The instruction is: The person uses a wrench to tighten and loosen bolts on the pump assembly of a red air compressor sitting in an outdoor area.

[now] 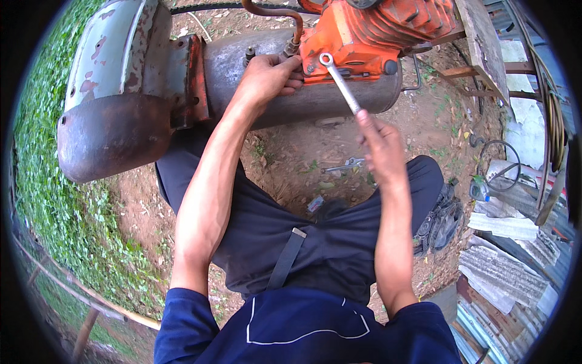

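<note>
An orange finned compressor pump (pixel 357 42) sits on top of a rusty cylindrical tank (pixel 242 45). My left hand (pixel 268 80) rests against the lower left corner of the pump, its fingers curled; what they hold, if anything, is hidden. In my right hand (pixel 383 145) is a ring spanner (pixel 343 85), gripped by its lower end. The spanner's ring end lies over the front face of the pump near a bolt; whether it touches the pump I cannot tell. A copper-coloured pipe (pixel 297 24) runs into a fitting beside my left hand.
A grey, peeling motor (pixel 115 54) stands on the tank's left. Spanners (pixel 345 165) lie on the dirt between my legs, with a small packet (pixel 315 204) nearby. Corrugated metal sheets (pixel 503 273) and a dark hose (pixel 515 164) lie to the right. Grass (pixel 48 158) covers the left side.
</note>
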`<state>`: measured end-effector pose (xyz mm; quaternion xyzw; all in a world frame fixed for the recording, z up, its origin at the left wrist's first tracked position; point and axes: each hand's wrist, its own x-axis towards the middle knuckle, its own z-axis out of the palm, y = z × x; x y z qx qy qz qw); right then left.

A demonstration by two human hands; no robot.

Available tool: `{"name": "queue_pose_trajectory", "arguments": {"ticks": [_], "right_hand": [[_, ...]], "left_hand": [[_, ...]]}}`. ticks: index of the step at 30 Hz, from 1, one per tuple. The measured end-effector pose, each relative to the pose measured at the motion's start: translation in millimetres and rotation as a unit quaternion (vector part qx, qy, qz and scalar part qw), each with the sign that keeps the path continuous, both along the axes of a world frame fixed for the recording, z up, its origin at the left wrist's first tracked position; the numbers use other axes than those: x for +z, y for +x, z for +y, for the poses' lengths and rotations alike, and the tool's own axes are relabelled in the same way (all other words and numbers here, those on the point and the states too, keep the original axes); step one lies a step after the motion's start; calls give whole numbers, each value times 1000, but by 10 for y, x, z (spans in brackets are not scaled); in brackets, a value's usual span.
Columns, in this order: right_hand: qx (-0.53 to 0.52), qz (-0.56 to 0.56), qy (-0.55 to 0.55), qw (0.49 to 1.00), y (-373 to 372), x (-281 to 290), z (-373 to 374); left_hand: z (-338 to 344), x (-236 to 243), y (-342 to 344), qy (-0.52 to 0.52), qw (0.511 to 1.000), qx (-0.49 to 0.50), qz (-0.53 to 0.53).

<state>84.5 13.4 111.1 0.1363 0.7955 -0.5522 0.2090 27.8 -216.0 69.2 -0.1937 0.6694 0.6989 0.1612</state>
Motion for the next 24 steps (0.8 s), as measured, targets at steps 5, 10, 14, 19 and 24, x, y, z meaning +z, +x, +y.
{"name": "queue_pose_trajectory", "arguments": {"ticks": [5, 10, 14, 19, 24], "right_hand": [[-47, -12, -136, 990, 481, -435, -518], [-100, -37, -221, 969, 517, -500, -983], [-146, -87, -254, 952, 497, -344, -1232], [-87, -116, -254, 956, 486, -524, -924], [9, -63, -68, 996, -252, -577, 235]], "left_hand": [[16, -13, -2, 18, 1000, 12, 8], [10, -16, -3, 6, 1000, -5, -6], [5, 10, 1, -10, 1000, -26, 1], [-31, -72, 23, -10, 999, -31, 10], [2, -15, 36, -26, 999, -29, 17]]}}
